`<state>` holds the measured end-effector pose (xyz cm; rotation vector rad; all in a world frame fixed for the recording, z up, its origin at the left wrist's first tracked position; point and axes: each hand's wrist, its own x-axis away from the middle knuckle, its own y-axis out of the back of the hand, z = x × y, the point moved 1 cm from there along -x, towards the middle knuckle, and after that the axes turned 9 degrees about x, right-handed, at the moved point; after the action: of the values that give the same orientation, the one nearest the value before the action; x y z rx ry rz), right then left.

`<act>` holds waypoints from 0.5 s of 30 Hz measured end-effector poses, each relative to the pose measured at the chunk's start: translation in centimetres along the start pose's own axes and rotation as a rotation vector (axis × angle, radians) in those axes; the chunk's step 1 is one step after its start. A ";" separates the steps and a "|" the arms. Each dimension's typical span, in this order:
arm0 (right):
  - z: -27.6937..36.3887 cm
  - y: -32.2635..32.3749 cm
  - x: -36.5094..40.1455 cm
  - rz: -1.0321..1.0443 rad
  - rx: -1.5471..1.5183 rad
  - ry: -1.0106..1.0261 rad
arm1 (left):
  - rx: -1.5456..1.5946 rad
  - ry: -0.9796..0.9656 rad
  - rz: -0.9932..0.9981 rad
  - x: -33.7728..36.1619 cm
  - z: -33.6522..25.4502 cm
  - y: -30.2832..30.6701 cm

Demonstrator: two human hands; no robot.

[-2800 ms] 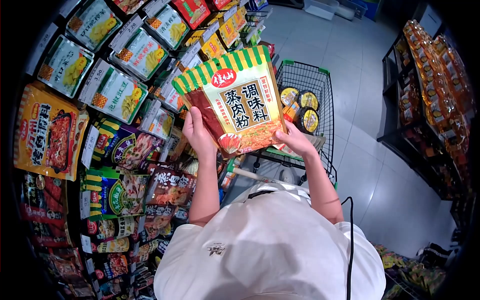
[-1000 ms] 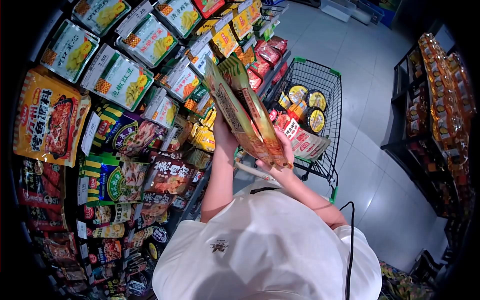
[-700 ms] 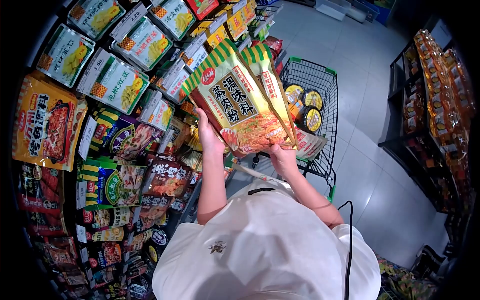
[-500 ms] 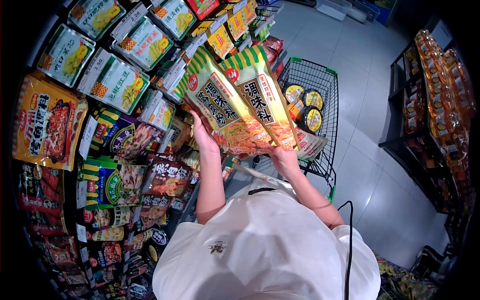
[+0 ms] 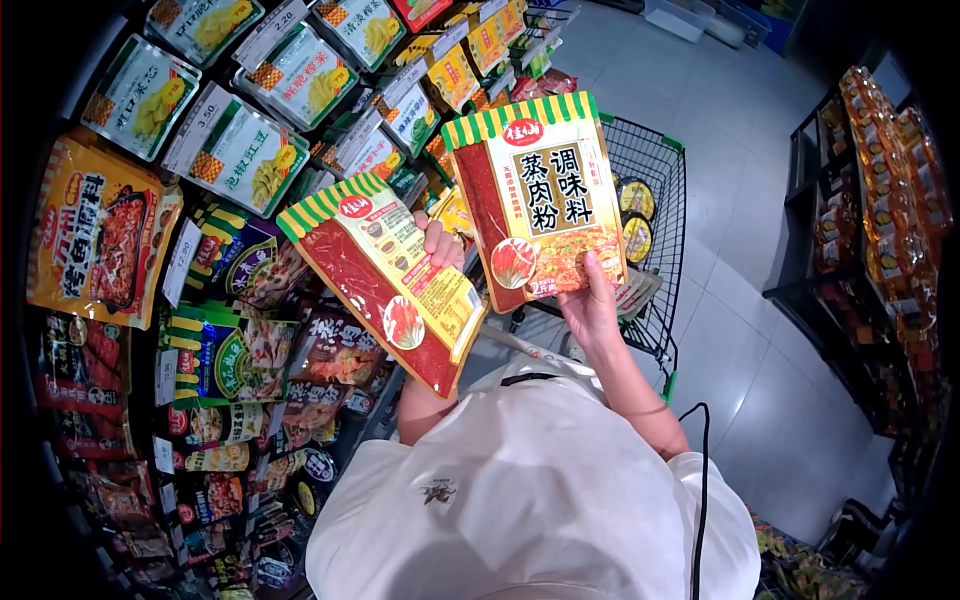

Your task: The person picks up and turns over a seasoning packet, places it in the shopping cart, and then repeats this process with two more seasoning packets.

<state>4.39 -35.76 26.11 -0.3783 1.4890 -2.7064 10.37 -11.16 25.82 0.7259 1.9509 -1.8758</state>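
Note:
In my left hand [image 5: 440, 245] is a seasoning packet [image 5: 372, 262] with a green-and-yellow striped top. It is tilted, with its printed back and a red side panel facing me; my fingers curl over its right edge. Another seasoning packet [image 5: 520, 210], for steamed meat powder, stands nearly upright with its front towards me. My right hand [image 5: 597, 305] grips it at the lower right edge, thumb on the front. The two packets are apart, side by side at chest height.
A green-and-black shopping cart [image 5: 655, 185] stands ahead to the right, holding round black-and-yellow tubs [image 5: 636, 240]. Shelves of pickle and sauce packets, such as an orange packet [image 5: 95, 240], line the left. A dark rack [image 5: 845, 200] of packaged goods is at the right.
The two packets were held overlapping in both hands; now they are separated, one in each hand. The left packet has swung down and left and turned its back towards me.

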 end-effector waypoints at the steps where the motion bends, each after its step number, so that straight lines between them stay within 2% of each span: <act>1: 0.1 -0.1 0.0 -0.005 -0.002 -0.008 | 0.028 -0.009 0.013 -0.3 0.5 -0.4; 6: 0.0 -0.4 0.0 -0.023 -0.011 0.004 | -0.082 -0.036 -0.149 -0.6 1.5 -2.8; 15: -0.2 -0.4 0.1 0.015 0.021 0.031 | -0.148 0.094 -0.003 -0.3 -0.1 -0.8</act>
<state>4.34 -35.43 26.35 -0.3243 1.4634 -2.7265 10.20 -11.06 26.69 0.7795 2.1234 -1.7052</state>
